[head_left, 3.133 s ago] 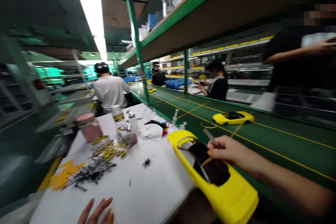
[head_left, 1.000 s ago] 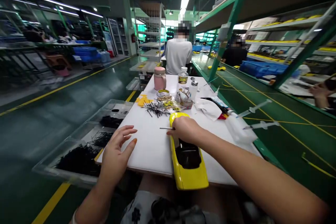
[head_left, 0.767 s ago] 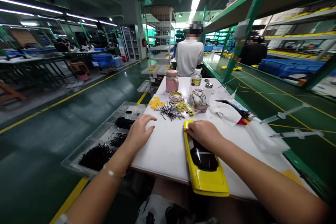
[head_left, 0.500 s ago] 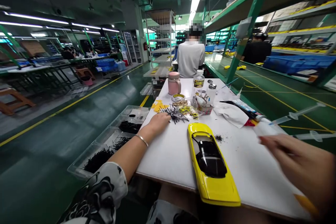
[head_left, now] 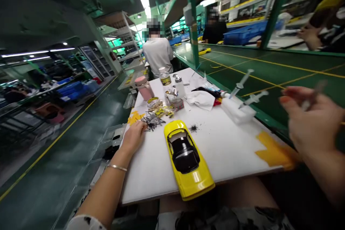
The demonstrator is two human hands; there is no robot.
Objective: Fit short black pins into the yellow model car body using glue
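A yellow model car body [head_left: 192, 178] with a black windscreen and roof lies on the white table [head_left: 145, 179], its nose towards me. My left hand [head_left: 134, 134] rests at the table's left side, fingers bunched at the edge of a pile of thin black sticks [head_left: 153, 123]; whatever is between the fingertips is hidden. Raised beyond the table's right edge, my right hand [head_left: 314, 122] is closed around a slim greyish tool [head_left: 312, 97], too blurred to name. Left of that hand, two syringes [head_left: 244, 82] stand in a white block [head_left: 237, 111].
Black crumbs [head_left: 193, 128] lie beside the car. Behind are a pink mug [head_left: 145, 89], a bottle [head_left: 165, 77], a tape roll [head_left: 153, 101], bagged small yellow parts [head_left: 164, 111] and a crumpled white cloth [head_left: 201, 100]. A co-worker [head_left: 157, 52] sits ahead; green shelving posts [head_left: 192, 25] stand alongside.
My view has turned right and tilted. My right hand has moved from beside the syringes to beyond the table's right edge, and a slim tool now shows in it. My left hand stays by the sticks.
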